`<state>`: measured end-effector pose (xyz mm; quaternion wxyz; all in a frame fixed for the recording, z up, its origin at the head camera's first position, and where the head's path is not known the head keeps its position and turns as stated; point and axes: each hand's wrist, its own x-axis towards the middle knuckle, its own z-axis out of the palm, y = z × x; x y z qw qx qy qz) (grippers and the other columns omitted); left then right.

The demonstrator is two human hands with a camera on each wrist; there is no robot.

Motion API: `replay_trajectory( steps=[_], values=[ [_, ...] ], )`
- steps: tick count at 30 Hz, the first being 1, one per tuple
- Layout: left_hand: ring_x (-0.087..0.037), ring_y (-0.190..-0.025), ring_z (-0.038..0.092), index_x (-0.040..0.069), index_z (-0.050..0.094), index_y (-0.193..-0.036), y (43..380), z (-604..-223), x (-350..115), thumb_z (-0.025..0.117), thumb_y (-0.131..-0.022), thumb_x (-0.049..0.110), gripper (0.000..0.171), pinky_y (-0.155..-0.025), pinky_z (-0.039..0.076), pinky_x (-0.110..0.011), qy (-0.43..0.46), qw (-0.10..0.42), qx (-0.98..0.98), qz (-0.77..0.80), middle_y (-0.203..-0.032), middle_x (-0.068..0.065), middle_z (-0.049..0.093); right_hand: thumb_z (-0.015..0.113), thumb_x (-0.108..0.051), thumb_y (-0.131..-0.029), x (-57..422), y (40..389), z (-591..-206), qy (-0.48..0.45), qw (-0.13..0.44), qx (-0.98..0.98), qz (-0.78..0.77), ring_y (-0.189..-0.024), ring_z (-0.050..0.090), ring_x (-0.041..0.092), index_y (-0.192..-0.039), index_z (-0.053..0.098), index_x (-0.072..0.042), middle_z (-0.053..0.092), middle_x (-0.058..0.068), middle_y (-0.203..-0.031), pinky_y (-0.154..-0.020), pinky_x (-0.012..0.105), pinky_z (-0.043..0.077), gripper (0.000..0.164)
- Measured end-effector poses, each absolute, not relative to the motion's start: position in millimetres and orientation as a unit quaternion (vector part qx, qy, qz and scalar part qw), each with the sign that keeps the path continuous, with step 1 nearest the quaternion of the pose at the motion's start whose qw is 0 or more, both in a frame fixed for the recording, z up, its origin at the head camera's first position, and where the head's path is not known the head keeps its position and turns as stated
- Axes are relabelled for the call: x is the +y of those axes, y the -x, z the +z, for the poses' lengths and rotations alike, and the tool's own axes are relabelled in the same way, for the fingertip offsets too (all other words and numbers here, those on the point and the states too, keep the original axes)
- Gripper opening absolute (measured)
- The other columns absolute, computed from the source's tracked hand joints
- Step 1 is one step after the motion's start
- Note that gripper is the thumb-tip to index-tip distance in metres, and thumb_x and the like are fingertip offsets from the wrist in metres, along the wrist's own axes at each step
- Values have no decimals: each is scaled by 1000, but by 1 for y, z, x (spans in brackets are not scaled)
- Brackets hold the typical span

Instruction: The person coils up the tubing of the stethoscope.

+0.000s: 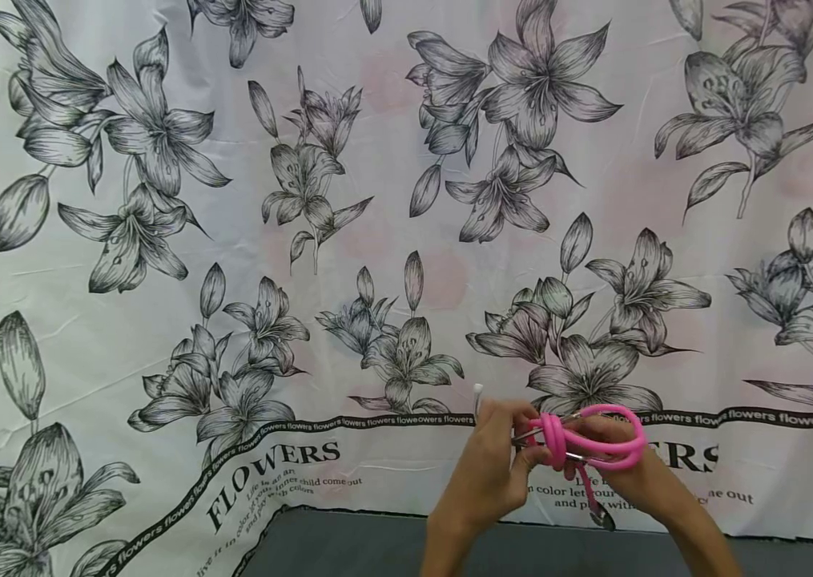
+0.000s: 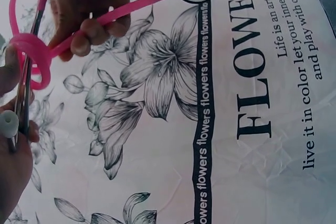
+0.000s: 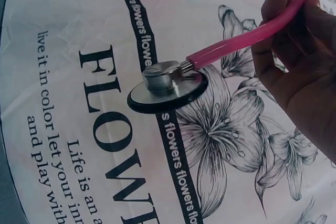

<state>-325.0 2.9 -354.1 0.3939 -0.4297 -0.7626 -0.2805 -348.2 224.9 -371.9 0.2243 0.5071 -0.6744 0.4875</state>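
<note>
A pink stethoscope, its tubing wound in loops around its metal ear tubes, is held between both hands above the cloth. My left hand grips the ear tubes beside the wound loops, and a white ear tip sticks out by it. My right hand has its fingers curled round the pink tubing, partly behind a loop in the head view. From the right hand, the free end of the tubing runs to the round metal chest piece with a black rim, which hangs over the printed cloth.
A white tablecloth printed with black line-drawn lilies and "FLOWERS" lettering covers most of the view. Light creases cross it at the left. Beyond its near edge lies a dark grey surface.
</note>
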Motion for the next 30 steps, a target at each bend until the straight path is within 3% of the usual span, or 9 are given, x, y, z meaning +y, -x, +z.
replay_trajectory(
  steps=[4, 9, 17, 23, 30],
  values=[
    [-15, -97, 48, 6, 52, -124, 325, -355, 5, 74, -95, 14, 38, -85, 47, -15, 400, 412, -765, -291, -102, -6, 56, 51, 16, -100, 217, 345, -368, -478, 193, -704, 489, -73, 73, 13, -125, 61, 9, 77, 5, -88, -72, 25, 59, 28],
    [-16, -95, 50, 4, 53, -124, 326, -356, 7, 74, -95, 16, 38, -81, 49, -16, 381, 431, -763, -296, -98, -6, 56, 56, 8, -102, 217, 343, -368, -447, 153, -724, 503, -77, 75, 14, -136, 52, 18, 79, 5, -91, -77, 25, 60, 36],
    [-15, -91, 49, 4, 53, -124, 329, -358, 9, 75, -93, 16, 39, -78, 47, -14, 368, 455, -761, -279, -94, -5, 55, 55, 0, -105, 216, 339, -363, -425, 107, -734, 518, -79, 77, 19, -138, 54, 15, 80, 5, -92, -82, 26, 60, 36],
    [-14, -90, 48, 8, 53, -135, 332, -358, 8, 76, -93, 16, 49, -78, 46, -15, 363, 471, -761, -259, -94, -4, 58, 57, 0, -104, 216, 340, -362, -425, 91, -722, 538, -81, 77, 19, -129, 61, 13, 80, 1, -95, -80, 28, 61, 28],
    [-13, -86, 44, 9, 56, -139, 337, -358, 6, 72, -95, 18, 48, -83, 41, -25, 361, 491, -762, -218, -91, -1, 56, 58, -4, -105, 217, 341, -362, -407, 64, -730, 546, -83, 78, 19, -133, 56, 17, 80, 3, -97, -80, 31, 63, 35]
  ],
)
